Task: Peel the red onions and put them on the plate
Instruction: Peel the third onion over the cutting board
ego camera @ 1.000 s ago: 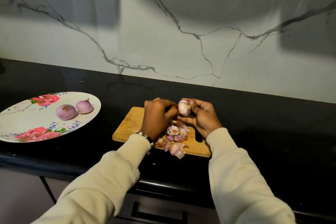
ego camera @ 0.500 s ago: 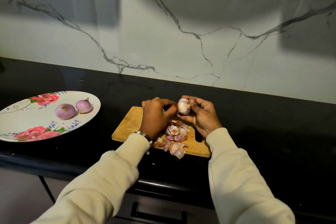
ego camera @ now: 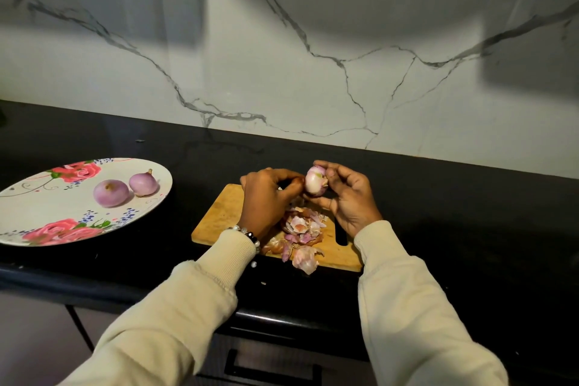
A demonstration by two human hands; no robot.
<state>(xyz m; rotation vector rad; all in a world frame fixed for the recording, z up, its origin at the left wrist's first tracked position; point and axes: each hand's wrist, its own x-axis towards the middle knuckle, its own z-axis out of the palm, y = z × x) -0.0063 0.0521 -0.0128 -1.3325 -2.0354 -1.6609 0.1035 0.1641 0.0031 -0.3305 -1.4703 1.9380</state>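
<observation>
A small red onion, partly peeled and pale, is held above the wooden cutting board. My right hand grips it from the right with curled fingers. From the left, my left hand pinches at the onion's skin with thumb and fingertips. A heap of onion peels lies on the board under my hands. Two peeled onions rest on the floral plate at the left.
The black counter runs along a white marble backsplash. Its front edge lies just below the board, with a drawer handle underneath. One peel hangs over the board's front edge.
The hands and onion have stayed nearly in place. My left thumb and fingertips have shifted slightly against the onion's left side.
</observation>
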